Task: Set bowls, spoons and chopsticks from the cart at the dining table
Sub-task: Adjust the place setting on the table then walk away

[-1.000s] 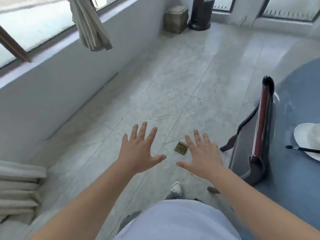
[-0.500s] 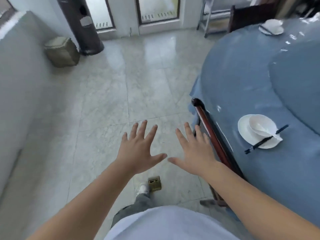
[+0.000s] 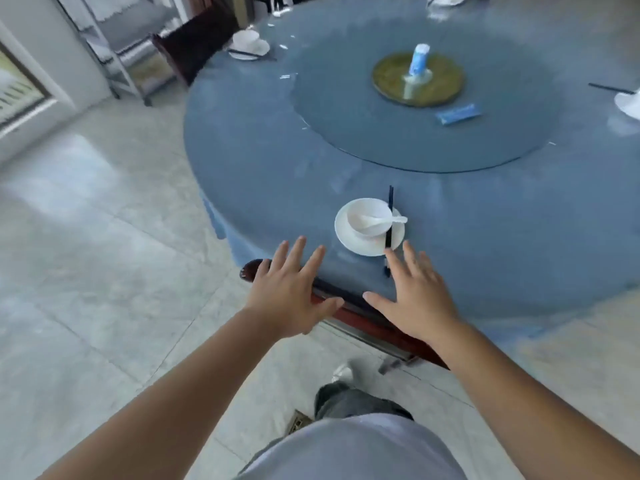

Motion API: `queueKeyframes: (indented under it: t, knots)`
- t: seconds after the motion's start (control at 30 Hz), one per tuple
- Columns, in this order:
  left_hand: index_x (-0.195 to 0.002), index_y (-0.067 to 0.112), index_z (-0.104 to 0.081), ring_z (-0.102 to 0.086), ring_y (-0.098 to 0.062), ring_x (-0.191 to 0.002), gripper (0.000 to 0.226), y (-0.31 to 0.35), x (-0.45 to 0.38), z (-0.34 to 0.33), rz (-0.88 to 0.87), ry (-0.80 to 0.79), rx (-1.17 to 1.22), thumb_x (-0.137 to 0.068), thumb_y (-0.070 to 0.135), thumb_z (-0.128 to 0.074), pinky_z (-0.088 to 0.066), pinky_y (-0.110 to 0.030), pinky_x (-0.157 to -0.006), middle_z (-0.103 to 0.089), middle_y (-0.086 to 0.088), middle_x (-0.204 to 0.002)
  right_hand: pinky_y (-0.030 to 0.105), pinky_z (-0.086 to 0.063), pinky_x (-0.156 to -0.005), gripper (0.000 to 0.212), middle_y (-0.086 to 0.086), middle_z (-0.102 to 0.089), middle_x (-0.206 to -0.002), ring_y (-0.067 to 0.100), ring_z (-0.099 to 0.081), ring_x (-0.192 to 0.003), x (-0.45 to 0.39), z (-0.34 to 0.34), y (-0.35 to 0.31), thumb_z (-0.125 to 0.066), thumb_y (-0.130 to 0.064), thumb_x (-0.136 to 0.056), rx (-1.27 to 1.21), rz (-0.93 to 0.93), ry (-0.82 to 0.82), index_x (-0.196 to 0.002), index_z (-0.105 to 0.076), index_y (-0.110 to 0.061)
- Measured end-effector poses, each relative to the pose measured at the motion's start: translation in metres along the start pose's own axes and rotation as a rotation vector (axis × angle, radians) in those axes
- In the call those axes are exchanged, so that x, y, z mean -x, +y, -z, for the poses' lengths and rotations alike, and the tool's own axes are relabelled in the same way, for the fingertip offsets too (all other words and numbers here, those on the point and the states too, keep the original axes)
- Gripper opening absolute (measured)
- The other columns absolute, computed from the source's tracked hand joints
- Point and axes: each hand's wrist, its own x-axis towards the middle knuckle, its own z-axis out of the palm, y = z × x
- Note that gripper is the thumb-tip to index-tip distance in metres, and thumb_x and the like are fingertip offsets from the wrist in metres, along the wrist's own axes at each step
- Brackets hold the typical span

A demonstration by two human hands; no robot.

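A round dining table (image 3: 277,161) with a blue cloth fills the upper right. Near its front edge stands a white bowl (image 3: 363,228) on a white plate (image 3: 346,240), with a white spoon (image 3: 381,221) in the bowl and dark chopsticks (image 3: 390,216) lying across the plate's right side. My left hand (image 3: 287,292) and my right hand (image 3: 415,292) hover in front of the setting, fingers spread, holding nothing. Another set bowl with plate (image 3: 249,43) sits at the far left of the table, and a third white dish (image 3: 628,103) at the right edge.
A dark wooden chair back (image 3: 363,317) stands under my hands at the table edge. A glass turntable (image 3: 346,116) carries a brass disc (image 3: 388,74), a blue-white bottle (image 3: 419,60) and a blue packet (image 3: 459,114). A metal cart (image 3: 128,46) and another chair (image 3: 197,46) stand far left. Tiled floor lies left.
The view has swung right from the window wall and floor onto the table. Both hands stay spread and empty, now above the chair back in front of the set bowl.
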Motion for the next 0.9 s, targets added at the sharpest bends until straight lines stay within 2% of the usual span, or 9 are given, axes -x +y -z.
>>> queueKeyframes:
  t: [0.13, 0.33, 0.4, 0.47, 0.53, 0.6, 0.7, 0.8, 0.9]
  knots:
    - [-0.153, 0.035, -0.006, -0.006, -0.031, -0.150, 0.095, 0.002, -0.068, -0.016, -0.082, -0.068, -0.015, -0.075, 0.086, -0.028, -0.022, -0.052, -0.117, -0.006, -0.003, -0.165, 0.049, -0.025, -0.114, 0.092, 0.004, 0.003, -0.165, 0.031, -0.008, -0.149, -0.036, -0.012, 0.036, -0.043, -0.075, -0.084, -0.139, -0.179, -0.109, -0.155, -0.012, -0.027]
    - [-0.153, 0.037, -0.003, -0.008, -0.026, -0.150, 0.100, -0.021, -0.144, -0.036, -0.087, -0.202, -0.006, -0.070, 0.090, -0.025, -0.025, -0.050, -0.115, -0.005, 0.002, -0.164, 0.048, -0.030, -0.114, 0.088, 0.004, 0.001, -0.165, 0.027, -0.014, -0.149, -0.094, -0.034, 0.059, -0.049, -0.068, -0.086, -0.258, -0.295, -0.261, -0.155, -0.015, -0.024]
    - [-0.152, 0.038, -0.005, -0.011, -0.025, -0.149, 0.100, -0.027, -0.165, -0.041, -0.054, -0.231, 0.045, -0.069, 0.090, -0.022, -0.027, -0.050, -0.114, -0.008, 0.003, -0.164, 0.048, -0.033, -0.112, 0.085, 0.006, -0.005, -0.165, 0.030, -0.021, -0.147, -0.113, -0.038, 0.065, -0.051, -0.065, -0.087, -0.279, -0.328, -0.268, -0.154, -0.019, -0.024]
    - [-0.152, 0.038, -0.008, -0.014, -0.026, -0.149, 0.097, -0.030, -0.187, -0.047, 0.007, -0.273, 0.140, -0.070, 0.089, -0.022, -0.028, -0.051, -0.113, -0.011, 0.004, -0.163, 0.045, -0.038, -0.106, 0.077, 0.009, -0.023, -0.160, 0.032, -0.033, -0.141, -0.132, -0.039, 0.072, -0.055, -0.058, -0.087, -0.305, -0.360, -0.239, -0.150, -0.028, -0.021]
    - [-0.153, 0.036, -0.012, -0.017, -0.026, -0.148, 0.090, -0.030, -0.208, -0.055, 0.081, -0.334, 0.267, -0.078, 0.083, -0.027, -0.027, -0.050, -0.113, -0.014, 0.003, -0.163, 0.039, -0.043, -0.092, 0.068, 0.008, -0.047, -0.144, 0.029, -0.049, -0.125, -0.150, -0.041, 0.078, -0.058, -0.053, -0.086, -0.401, -0.433, -0.207, -0.142, -0.040, -0.018]
    - [-0.153, 0.029, -0.022, -0.026, -0.026, -0.145, 0.075, -0.027, -0.230, -0.065, 0.164, -0.376, 0.456, -0.091, 0.069, -0.036, -0.028, -0.043, -0.110, -0.024, -0.001, -0.160, 0.035, -0.045, -0.083, 0.060, 0.006, -0.058, -0.130, 0.025, -0.057, -0.108, -0.166, -0.043, 0.082, -0.060, -0.048, -0.085, -0.587, -0.568, -0.190, -0.137, -0.047, -0.019]
    - [-0.142, 0.019, -0.043, -0.045, -0.030, -0.130, 0.055, -0.021, -0.261, -0.076, 0.269, -0.407, 0.739, -0.098, 0.053, -0.043, -0.035, -0.035, -0.099, -0.046, -0.009, -0.146, 0.040, -0.053, -0.087, 0.038, 0.010, -0.068, -0.113, 0.029, -0.066, -0.100, -0.185, -0.050, 0.086, -0.062, -0.034, -0.085, -0.793, -0.716, -0.133, -0.116, -0.063, -0.012]
    - [-0.145, 0.022, -0.041, -0.049, -0.029, -0.126, 0.054, -0.016, -0.283, -0.082, 0.330, -0.453, 0.858, -0.098, 0.048, -0.047, -0.040, -0.045, -0.107, -0.049, -0.006, -0.143, 0.044, -0.058, -0.082, 0.013, 0.013, -0.073, -0.081, 0.026, -0.072, -0.076, -0.196, -0.056, 0.086, -0.060, -0.018, -0.084, -0.890, -0.752, -0.081, -0.082, -0.066, -0.006]
    - [-0.146, 0.029, -0.040, -0.050, -0.027, -0.126, 0.053, -0.013, -0.292, -0.085, 0.425, -0.483, 1.005, -0.096, 0.042, -0.054, -0.048, -0.050, -0.099, -0.046, -0.001, -0.143, 0.038, -0.059, -0.073, 0.018, 0.006, -0.068, -0.062, 0.021, -0.068, -0.063, -0.201, -0.058, 0.085, -0.060, -0.011, -0.084, -0.870, -0.758, -0.072, -0.066, -0.063, -0.011]
